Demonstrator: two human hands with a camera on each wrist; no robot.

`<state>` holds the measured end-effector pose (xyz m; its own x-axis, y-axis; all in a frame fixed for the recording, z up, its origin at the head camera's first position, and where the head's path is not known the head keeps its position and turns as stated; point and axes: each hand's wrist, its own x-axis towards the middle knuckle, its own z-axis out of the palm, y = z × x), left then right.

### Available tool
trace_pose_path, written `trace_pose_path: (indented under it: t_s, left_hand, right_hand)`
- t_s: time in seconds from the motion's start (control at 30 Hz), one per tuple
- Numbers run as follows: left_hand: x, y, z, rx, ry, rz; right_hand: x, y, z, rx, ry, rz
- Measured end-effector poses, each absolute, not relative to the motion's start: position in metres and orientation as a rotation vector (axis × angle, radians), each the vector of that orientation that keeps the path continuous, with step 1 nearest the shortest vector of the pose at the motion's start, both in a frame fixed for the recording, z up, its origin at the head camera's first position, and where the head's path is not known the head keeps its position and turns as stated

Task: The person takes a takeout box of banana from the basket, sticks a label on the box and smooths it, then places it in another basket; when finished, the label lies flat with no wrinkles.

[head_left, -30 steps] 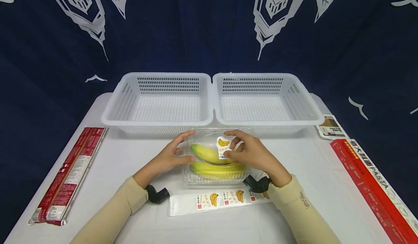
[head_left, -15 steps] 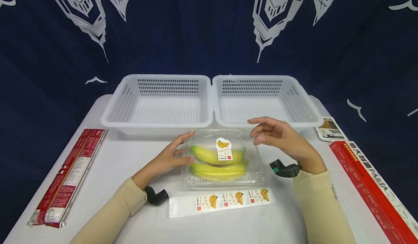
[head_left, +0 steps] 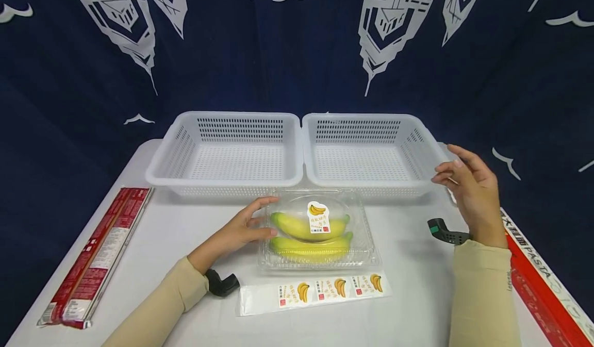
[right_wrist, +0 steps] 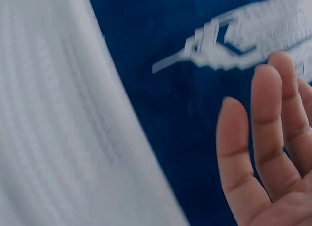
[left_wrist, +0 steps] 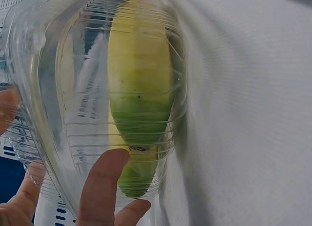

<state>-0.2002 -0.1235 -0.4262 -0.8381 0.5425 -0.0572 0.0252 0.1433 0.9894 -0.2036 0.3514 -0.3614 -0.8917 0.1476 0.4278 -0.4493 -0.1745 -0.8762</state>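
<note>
A clear plastic clamshell box (head_left: 362, 244) with two yellow-green bananas (head_left: 301, 226) inside sits mid-table. A white banana sticker (head_left: 318, 217) is on its lid. My left hand (head_left: 236, 230) rests at the box's left end, thumb and fingers spread along that side; in the left wrist view its fingertips (left_wrist: 105, 182) lie against the ribbed wall. Raised off to the right, my right hand (head_left: 473, 197) holds nothing, its fingers (right_wrist: 265, 104) loosely bent beside the right basket (head_left: 441, 166). Below the box lies a strip of banana stickers (head_left: 315, 293).
A left white basket (head_left: 223, 182) stands beside the right one at the back. A long red packet (head_left: 97, 259) lies on the left. A red pasta box (head_left: 543, 285) lies on the right, partly behind my right sleeve. A dark blue patterned curtain (head_left: 260, 53) hangs behind.
My right hand has left the sticker on the lid and moved right and up, beside the right basket. The left hand has stayed at the box's left end.
</note>
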Motion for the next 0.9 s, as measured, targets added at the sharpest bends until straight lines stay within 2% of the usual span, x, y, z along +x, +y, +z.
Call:
trace_pose_path:
  t_s: [0.53, 0.63, 0.9]
  left_hand:
    - [-0.202, -0.125, -0.428, 0.553, 2.002, 1.690]
    - [-0.201, -0.126, -0.426, 0.550, 2.013, 1.665]
    - [-0.200, -0.126, -0.426, 0.574, 2.086, 1.616]
  right_hand:
    - [-0.211, 0.409, -0.407, -0.526, -1.717, 1.985]
    - [-0.216, 0.409, -0.416, -0.543, -1.764, 1.969]
    - [-0.215, 0.406, -0.428, -0.354, -1.833, 2.036]
